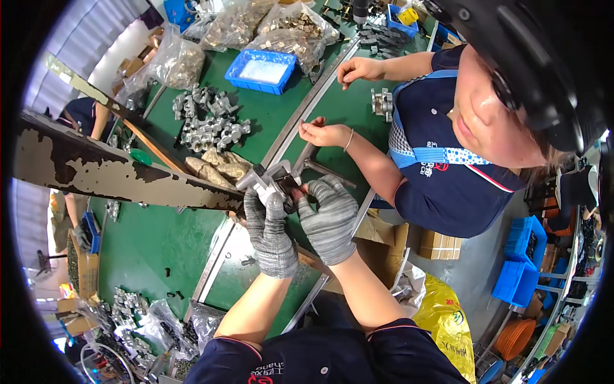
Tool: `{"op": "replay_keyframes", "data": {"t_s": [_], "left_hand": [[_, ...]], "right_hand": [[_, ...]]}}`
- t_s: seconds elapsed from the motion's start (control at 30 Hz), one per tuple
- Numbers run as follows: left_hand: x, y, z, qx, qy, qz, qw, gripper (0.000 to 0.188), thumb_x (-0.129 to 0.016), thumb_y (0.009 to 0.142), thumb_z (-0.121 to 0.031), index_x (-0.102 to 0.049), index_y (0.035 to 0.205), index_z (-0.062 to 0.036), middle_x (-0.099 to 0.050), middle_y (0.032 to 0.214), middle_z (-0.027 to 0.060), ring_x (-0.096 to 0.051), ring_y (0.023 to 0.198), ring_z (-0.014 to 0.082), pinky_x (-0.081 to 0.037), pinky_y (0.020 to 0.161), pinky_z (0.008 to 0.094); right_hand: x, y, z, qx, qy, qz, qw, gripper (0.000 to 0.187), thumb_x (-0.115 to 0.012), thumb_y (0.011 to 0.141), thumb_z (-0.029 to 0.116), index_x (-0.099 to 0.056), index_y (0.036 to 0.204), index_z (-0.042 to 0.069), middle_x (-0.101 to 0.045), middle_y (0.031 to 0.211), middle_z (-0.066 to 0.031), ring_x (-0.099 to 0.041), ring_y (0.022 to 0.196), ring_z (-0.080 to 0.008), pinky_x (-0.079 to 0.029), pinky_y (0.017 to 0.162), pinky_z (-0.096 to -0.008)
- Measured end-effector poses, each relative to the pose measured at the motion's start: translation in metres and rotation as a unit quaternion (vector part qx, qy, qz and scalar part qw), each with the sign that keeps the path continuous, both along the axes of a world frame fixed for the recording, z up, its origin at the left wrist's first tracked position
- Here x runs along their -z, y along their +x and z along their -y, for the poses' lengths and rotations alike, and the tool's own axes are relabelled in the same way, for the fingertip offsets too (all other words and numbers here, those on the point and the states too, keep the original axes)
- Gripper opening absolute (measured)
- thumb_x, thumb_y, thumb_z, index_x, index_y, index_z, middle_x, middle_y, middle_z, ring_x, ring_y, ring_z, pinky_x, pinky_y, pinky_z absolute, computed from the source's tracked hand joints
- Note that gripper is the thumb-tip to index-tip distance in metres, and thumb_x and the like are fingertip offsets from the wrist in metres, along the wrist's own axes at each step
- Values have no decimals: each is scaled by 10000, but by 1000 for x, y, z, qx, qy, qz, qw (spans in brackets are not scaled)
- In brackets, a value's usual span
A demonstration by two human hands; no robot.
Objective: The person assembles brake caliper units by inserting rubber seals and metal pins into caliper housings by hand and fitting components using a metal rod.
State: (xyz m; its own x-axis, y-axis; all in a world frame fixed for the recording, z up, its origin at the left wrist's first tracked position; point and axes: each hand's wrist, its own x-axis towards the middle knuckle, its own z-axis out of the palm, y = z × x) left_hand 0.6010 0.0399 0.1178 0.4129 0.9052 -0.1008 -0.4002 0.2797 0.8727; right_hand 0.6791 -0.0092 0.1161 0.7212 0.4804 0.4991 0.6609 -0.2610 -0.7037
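Observation:
My left hand point(272, 240), in a grey knitted glove, is closed round a silver-grey metal casting point(265, 184) with an open, bracket-like end. My right hand point(329, 217), gloved alike with some bare fingertips showing, pinches a small dark part point(290, 184) against the casting's right side. How far that part sits inside the casting is hidden by the fingers. Both hands are close together over the table's metal edge strip, beside the end of a worn, paint-chipped metal arm point(128, 173).
A co-worker sits at the right, both hands over the green table point(153, 246). Heaped grey castings point(214, 125), a blue tray point(261, 70) and bags of brass-coloured parts point(294, 29) lie beyond. More castings point(131, 310) are at lower left. A yellow sack point(444, 320) stands at right.

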Motion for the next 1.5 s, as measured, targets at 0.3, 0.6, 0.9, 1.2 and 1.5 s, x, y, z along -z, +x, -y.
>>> {"op": "replay_keyframes", "data": {"t_s": [0.3,0.6,0.9,1.2,1.5], "left_hand": [[9,-4,-13,31,-42,34,998,539,-583,890,-306,-393,1308,-24,-560,1157,136,-554,1042,245,-428,942,374],[15,-7,-13,-2,-72,17,997,474,-628,874,-223,-437,1269,-45,-545,1135,72,-535,1004,165,-440,879,304],[3,-4,-16,-12,-55,13,998,384,-594,882,-199,-492,1187,11,-572,1096,135,-568,995,225,-449,878,336],[1,-8,-23,-2,-106,-1,994,448,-618,880,-248,-470,1244,-34,-576,1048,48,-568,893,138,-495,740,279],[6,-20,-35,10,-136,19,990,435,-631,860,-264,-512,1203,-24,-592,1131,97,-588,1005,238,-498,863,377]], "right_hand": [[-6,-5,-7,-45,85,-14,995,105,-704,707,63,-602,727,52,-559,679,-108,-566,575,-291,-454,530,-380],[5,3,-13,-67,24,-116,991,139,-700,728,147,-605,707,48,-568,666,-130,-580,611,-306,-463,573,-400],[8,1,-18,-58,3,-116,992,131,-687,738,158,-617,723,49,-576,687,-137,-580,631,-313,-461,584,-405],[8,7,-12,-139,-9,-242,960,108,-682,763,118,-626,771,26,-599,710,-139,-579,598,-274,-460,578,-352],[-40,6,10,-226,155,-551,788,85,-611,869,100,-596,897,21,-631,715,-69,-562,518,-95,-451,488,-214]]}}
